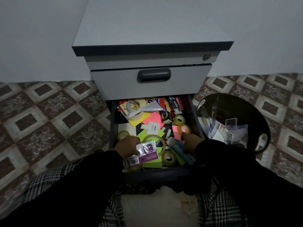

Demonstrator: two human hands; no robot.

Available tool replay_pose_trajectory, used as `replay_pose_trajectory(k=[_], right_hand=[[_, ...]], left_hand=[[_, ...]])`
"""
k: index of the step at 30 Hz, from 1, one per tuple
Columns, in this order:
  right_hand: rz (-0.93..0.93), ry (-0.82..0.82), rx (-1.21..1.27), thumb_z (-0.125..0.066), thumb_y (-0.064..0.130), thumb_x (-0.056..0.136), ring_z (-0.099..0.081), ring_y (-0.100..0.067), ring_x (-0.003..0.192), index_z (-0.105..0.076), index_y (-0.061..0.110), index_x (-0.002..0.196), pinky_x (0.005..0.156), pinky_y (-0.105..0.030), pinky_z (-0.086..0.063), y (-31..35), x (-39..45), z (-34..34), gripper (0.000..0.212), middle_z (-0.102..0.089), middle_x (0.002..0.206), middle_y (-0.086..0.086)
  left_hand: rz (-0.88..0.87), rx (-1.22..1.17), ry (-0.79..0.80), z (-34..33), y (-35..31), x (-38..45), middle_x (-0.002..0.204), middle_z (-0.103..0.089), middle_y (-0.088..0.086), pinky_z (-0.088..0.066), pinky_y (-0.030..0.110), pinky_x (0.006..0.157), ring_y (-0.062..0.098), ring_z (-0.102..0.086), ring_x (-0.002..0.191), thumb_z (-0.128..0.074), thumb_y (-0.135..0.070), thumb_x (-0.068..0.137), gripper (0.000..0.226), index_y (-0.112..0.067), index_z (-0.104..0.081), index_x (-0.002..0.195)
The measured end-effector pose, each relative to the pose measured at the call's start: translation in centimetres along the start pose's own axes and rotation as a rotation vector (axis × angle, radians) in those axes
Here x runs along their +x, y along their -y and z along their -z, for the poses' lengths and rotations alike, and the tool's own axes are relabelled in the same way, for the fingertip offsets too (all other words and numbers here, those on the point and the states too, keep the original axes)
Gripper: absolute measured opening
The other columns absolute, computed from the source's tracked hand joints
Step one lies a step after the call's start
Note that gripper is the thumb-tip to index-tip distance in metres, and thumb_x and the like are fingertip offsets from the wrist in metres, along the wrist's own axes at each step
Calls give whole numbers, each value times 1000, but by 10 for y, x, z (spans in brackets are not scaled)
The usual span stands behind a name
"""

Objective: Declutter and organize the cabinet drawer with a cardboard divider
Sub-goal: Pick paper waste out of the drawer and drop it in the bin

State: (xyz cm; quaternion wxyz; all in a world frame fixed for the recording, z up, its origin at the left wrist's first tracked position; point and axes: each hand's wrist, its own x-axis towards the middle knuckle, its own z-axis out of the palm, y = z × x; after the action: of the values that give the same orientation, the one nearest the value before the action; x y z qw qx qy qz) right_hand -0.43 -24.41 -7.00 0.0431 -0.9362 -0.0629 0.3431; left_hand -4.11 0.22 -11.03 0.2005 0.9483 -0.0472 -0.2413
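From the head view I look down into the open drawer (113, 128) of a grey cabinet (152, 30), and it is crammed: rolls of clear tape (179, 119), neon sticky notes (151, 118), a stapler box (175, 102) at the back, loose cards and packets all overlapping. My left hand (127, 145) is over the front-left of the drawer, its grip closed round a purple packet (144, 155) in clear plastic wrap, lifted slightly above the green notes. My right hand (191, 141) reaches in at the front-right, just beside a blue bottle (178, 149); its fingers are curled down among the clutter, and I cannot tell whether they have actually closed on anything. A black bin (260, 112) stands on the tiled floor (49, 115) just right of the cabinet, with discarded papers already in it. No cardboard divider shows anywhere in this view. I judge the step in hand is clearing out the contents before dividing the space. To do it well, I would lift one item per hand, keep the packet clear of the tape rolls so nothing snags, send rubbish to the bin on the right side, and group keepers by kind outside the drawer. The light is dim, so small things near the drawer's dark walls could be missed.
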Motion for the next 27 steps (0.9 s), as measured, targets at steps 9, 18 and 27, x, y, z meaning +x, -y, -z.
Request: replay_pose_trajectory(k=[9, 18, 27], right_hand=[[27, 46, -29, -60, 21, 88, -52, -29, 118, -51, 1, 123, 93, -32, -43, 1, -2, 0, 40, -55, 127, -17], [18, -50, 148, -59, 26, 89, -53, -30, 114, -47, 2, 123, 89, -33, -44, -3, -9, 8, 43, -55, 124, -18], [-40, -177, 404, -58, 19, 88, -53, -27, 110, -47, 2, 126, 77, -25, -37, -16, -31, 34, 42, -56, 122, -16]], left_hand=[[19, -261, -45, 6, -4, -3, 93, -61, 18, -35, 25, 60, 21, -53, 83, -75, -12, 76, 34, -22, -44, 66], [4, -381, -66, 15, -17, -12, 107, -65, 16, -40, 17, 63, 22, -59, 90, -69, -31, 71, 33, -14, -49, 90], [-17, -342, -126, 25, -50, -19, 114, -62, 11, -40, 17, 58, 19, -57, 88, -64, -18, 88, 26, -8, -52, 108]])
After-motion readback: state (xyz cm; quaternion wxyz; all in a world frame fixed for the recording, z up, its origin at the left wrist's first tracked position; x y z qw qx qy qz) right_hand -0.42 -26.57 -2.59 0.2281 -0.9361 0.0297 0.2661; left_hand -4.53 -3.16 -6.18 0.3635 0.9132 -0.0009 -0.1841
